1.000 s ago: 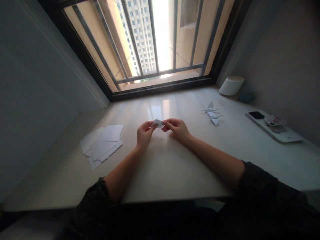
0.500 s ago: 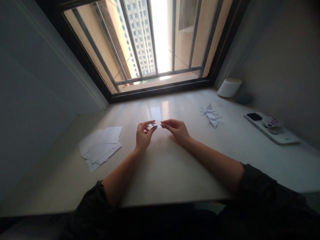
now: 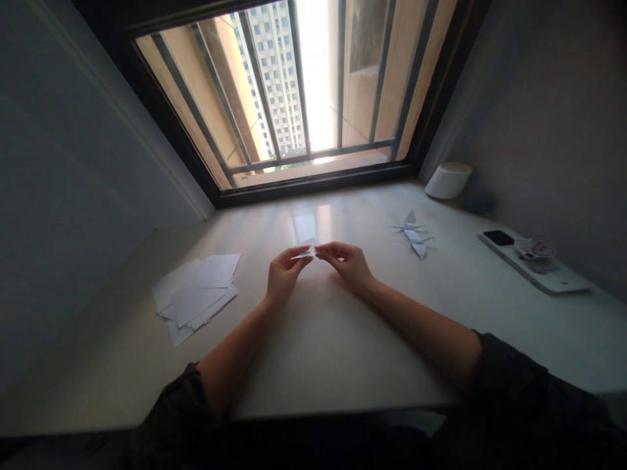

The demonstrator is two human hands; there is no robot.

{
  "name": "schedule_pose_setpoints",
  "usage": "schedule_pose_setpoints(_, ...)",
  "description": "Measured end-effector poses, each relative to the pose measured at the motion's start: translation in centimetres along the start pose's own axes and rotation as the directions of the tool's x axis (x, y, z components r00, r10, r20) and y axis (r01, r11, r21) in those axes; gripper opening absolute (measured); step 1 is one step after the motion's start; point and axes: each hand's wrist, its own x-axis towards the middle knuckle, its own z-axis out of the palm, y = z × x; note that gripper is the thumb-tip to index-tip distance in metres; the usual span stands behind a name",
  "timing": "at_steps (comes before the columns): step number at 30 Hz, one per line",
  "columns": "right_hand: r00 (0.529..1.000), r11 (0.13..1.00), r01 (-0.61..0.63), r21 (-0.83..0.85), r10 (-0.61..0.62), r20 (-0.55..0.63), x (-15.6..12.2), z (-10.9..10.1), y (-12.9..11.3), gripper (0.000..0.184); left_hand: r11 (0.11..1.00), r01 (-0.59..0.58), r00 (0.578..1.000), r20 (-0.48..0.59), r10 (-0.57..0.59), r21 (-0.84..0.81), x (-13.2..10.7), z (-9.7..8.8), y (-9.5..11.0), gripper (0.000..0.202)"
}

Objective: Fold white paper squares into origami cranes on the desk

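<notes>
Paper (image 3: 305,253), small and folded, between two hands above the counter (image 3: 313,352).
The left hand's (image 3: 284,275) grip pinches one end, the right hand's (image 3: 353,264) grip the other. Overlapping white sheets (image 3: 203,294) lie to the left, folded paper cranes (image 3: 413,235) to the right. Near the window (image 3: 313,189) stands a white cylindrical container (image 3: 447,183); its contents cannot be made out.
</notes>
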Motion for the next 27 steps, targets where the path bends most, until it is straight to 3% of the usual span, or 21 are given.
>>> schedule_pose_setpoints(6,0.992,0.965,-0.116,0.237,0.1,0.077,0.17,0.25,0.13,0.028,1.0,-0.005,1.0,-0.011,0.005,0.006,-0.2,0.16,0.62,0.026)
schedule_pose_setpoints(12,0.987,0.925,-0.163,0.344,0.151,0.064,0.26,0.57,-0.4,0.025,0.998,-0.056,0.998,-0.032,0.057,0.028,-0.19,0.09,0.33,0.019)
schedule_pose_setpoints(27,0.961,0.868,-0.259,0.423,0.273,0.028,0.35,0.59,-0.29,0.031,0.991,0.059,0.993,-0.097,-0.071,-0.118,-0.3,0.43,0.37,0.025)
